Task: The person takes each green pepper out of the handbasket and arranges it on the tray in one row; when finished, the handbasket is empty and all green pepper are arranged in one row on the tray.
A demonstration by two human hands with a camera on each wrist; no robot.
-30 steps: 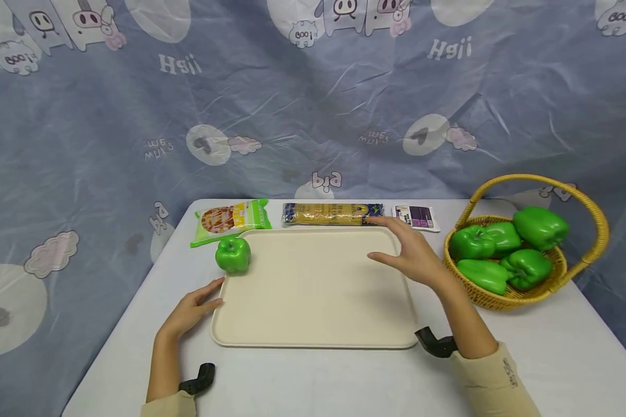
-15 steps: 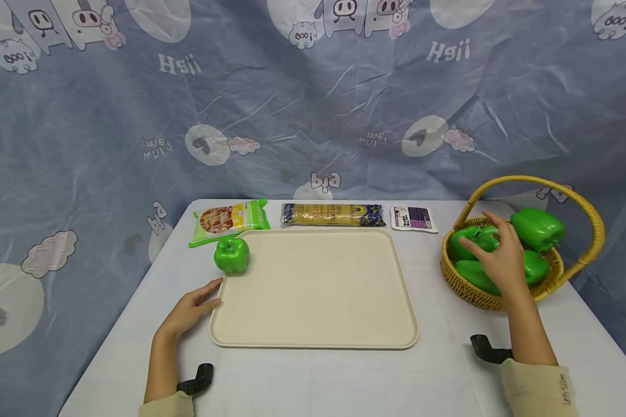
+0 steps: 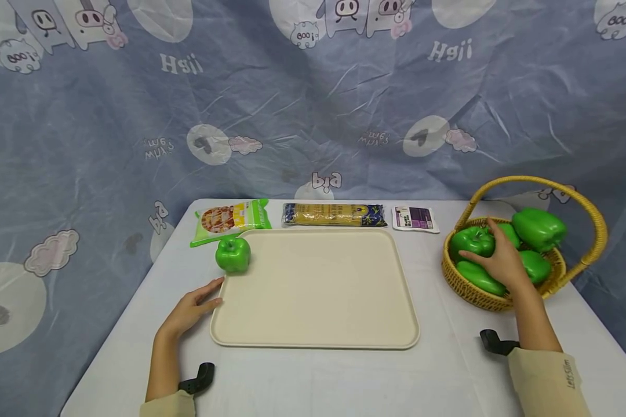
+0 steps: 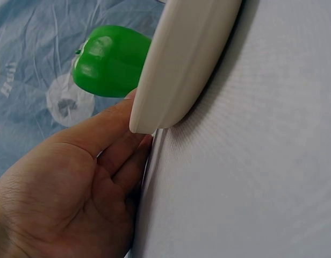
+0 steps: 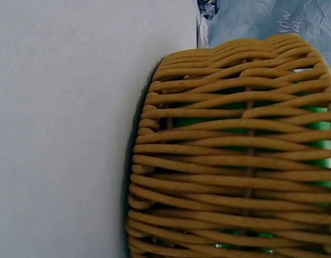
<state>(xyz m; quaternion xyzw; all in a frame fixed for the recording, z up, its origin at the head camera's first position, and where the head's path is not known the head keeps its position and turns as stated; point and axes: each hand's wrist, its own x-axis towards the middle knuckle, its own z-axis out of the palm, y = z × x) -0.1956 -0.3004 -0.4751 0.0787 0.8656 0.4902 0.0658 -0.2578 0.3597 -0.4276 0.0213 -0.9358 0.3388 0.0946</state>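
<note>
On the tray's far left corner sits a green bell pepper [image 3: 233, 255]; the left wrist view shows this pepper [image 4: 112, 62] beyond the tray edge. My left hand [image 3: 188, 310] lies at the left side of the cream tray [image 3: 318, 289], relaxed fingers touching the rim. At the right, my right hand [image 3: 505, 263] reaches into a wicker basket [image 3: 472, 293], thumb and fingers around another green bell pepper [image 3: 469, 241]. Several more green peppers lie there, partly behind the hand. Woven basket wall [image 5: 235, 156] fills much of the right wrist view, which hides the hand.
Behind the tray lie a green food bag [image 3: 232, 222], a long yellow and blue packet [image 3: 334, 214] and a small white and purple packet [image 3: 415, 219]. The basket's tall handle [image 3: 597, 231] arches over its right side. A patterned blue curtain [image 3: 292, 116] hangs behind the table.
My right hand has moved right from above the tray to the basket, then down onto a bell pepper there. My left hand stays at the tray's edge.
</note>
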